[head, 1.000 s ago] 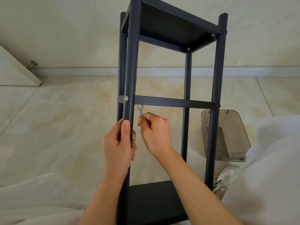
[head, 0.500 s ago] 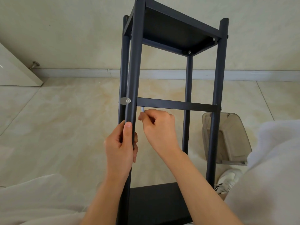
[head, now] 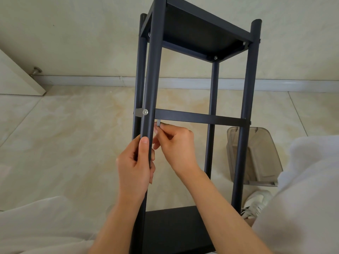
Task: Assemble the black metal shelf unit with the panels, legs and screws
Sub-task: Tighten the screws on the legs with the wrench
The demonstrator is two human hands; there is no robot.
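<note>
Shelf unit leg gripped by left hand, right hand pinching wrench

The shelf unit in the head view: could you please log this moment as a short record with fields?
shelf unit: black metal shelf unit, upright on the tiled floor
left hand: left hand grips the near front leg below the middle crossbar
right hand: right hand pinches a small flat wrench, its tip right under the crossbar beside that leg
visible fastener: silver screw head on the leg at crossbar height
lower panel: black panel at the bottom
nearby: translucent bin, white shoe
</note>
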